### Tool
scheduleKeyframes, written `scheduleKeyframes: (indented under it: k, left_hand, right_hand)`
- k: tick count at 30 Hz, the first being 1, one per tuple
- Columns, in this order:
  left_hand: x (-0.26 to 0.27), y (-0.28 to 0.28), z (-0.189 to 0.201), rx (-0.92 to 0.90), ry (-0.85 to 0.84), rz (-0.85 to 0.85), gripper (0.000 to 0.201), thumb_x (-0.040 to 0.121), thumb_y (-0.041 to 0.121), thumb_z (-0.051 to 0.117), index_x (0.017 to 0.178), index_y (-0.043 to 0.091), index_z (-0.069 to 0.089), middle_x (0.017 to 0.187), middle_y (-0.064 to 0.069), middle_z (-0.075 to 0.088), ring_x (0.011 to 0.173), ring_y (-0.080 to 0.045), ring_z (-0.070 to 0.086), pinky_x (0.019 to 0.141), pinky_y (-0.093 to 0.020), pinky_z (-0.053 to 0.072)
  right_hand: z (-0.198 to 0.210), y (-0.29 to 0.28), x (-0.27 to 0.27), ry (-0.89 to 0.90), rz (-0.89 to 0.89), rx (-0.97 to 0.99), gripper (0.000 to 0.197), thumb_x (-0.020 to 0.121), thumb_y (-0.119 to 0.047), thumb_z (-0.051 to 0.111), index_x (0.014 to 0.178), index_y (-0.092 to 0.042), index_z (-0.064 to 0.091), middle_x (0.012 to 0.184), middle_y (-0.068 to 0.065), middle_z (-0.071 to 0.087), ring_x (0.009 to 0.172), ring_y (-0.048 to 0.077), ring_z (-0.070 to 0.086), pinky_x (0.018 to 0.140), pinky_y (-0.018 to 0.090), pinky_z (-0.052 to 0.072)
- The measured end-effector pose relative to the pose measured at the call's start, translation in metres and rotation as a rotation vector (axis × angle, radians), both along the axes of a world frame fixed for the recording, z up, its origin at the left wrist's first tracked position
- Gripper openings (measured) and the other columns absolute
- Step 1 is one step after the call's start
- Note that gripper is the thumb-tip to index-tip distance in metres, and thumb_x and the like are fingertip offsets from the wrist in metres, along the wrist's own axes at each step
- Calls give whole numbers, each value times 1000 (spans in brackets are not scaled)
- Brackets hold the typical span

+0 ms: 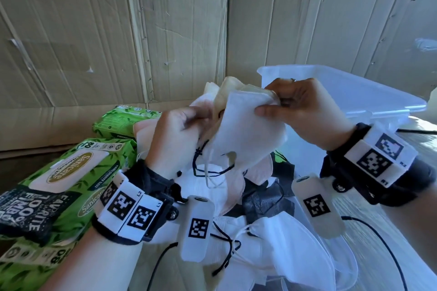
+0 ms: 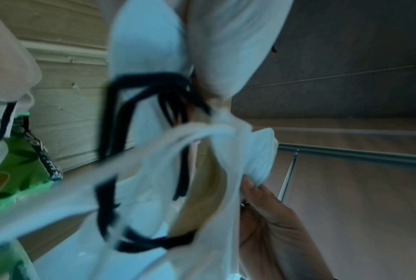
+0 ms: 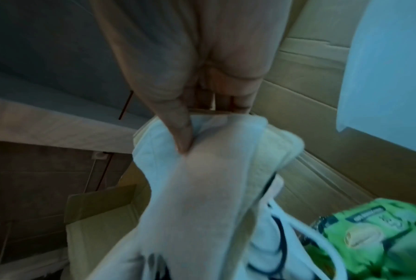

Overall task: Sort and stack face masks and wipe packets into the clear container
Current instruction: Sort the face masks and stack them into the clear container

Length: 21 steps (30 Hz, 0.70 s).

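Masks first: a loose heap of soft white fabric face masks (image 1: pixel 279 238) w/ tangled black and white ear loops lies nearest, on the counter. Above it both hands lift a bunch of white and cream folded masks (image 1: pixel 246 130); left hand (image 1: pixel 175 139) grips the lower edge, right hand (image 1: pixel 305 111) pinches the top corner. Light, floppy, likely to snag; better held by the folded edges than the loops. Green wipe packets (image 1: pixel 59 186) sit left, clear plastic container (image 1: pixel 354 92) beyond.

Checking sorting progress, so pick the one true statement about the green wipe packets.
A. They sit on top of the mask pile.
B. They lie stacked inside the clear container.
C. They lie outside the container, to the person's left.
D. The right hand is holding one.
C. The green wipe packets lie to the left of the left hand, while the clear container stands to the right, behind the right hand, which pinches a white mask.
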<state>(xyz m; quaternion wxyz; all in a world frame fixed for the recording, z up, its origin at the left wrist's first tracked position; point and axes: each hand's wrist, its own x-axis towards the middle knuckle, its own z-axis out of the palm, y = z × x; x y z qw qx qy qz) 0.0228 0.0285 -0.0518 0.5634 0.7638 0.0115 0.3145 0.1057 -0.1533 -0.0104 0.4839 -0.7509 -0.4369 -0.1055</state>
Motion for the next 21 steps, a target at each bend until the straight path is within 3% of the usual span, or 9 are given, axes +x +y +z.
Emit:
scheduleKeyframes:
  k: [2,3,6,9,12,14,17,19,21]
  left_hand:
    - [-6,-8,4,-92,-31,-118,20,82,16,60,66,8,71,69,-8,63,69,-15,53,66,-21,41]
    - [-8,-10,5,-132,-51,-158,31,82,23,58,62,-1,64,68,-13,56,67,-19,48,63,-22,38]
    - [-9,-12,5,-160,-42,-170,44,89,26,55,58,-5,56,58,-9,45,56,-19,39,56,-19,35]
    - [-4,-8,4,-205,18,-156,21,89,10,59,72,5,68,53,-2,57,49,-9,50,51,-17,43]
    - [-1,-1,2,-160,1,-127,16,86,15,61,79,14,75,77,-3,73,75,-16,65,76,-32,52]
    - [-2,2,3,-131,-15,-124,17,86,18,61,76,14,74,76,-4,72,75,-20,61,75,-34,49]
    - [-4,2,4,-36,-11,-103,15,88,12,60,78,12,72,69,4,70,67,-8,58,63,-20,45]
    - [-8,-4,7,52,1,-118,17,89,9,59,77,14,70,64,17,67,61,12,52,58,-7,39]
    - [-8,-5,5,140,0,-79,21,89,8,59,70,14,67,69,25,66,80,27,47,57,1,34]
  right_hand:
    - [-3,3,-1,75,23,-7,20,67,-21,66,67,-2,62,71,13,50,69,19,45,66,41,41]
    - [-6,4,-2,73,18,-35,19,67,-22,67,63,-5,60,68,9,47,68,18,43,65,38,38]
    - [-13,6,0,53,-1,-84,23,73,-12,73,67,5,59,67,10,43,66,18,40,63,34,36]
    - [-16,3,1,51,-7,-95,21,75,-12,72,69,4,60,70,12,47,67,17,42,64,32,37]
    - [-12,-3,1,21,86,-81,5,72,-19,62,75,-15,64,103,-9,57,90,2,52,80,18,41]
    - [-6,-8,2,-110,146,-89,18,76,-19,60,76,-1,61,120,-19,49,103,-1,47,88,13,34]
    - [0,-8,-5,-324,181,-222,27,80,-21,53,78,5,58,125,-20,49,101,16,45,89,24,30]
    - [-4,-2,-12,-387,184,-360,21,80,-18,52,85,1,62,117,-13,58,90,26,45,86,36,32]
    - [-11,3,-13,-374,108,-482,28,80,-22,47,93,-3,63,96,-10,61,87,23,43,82,40,34]
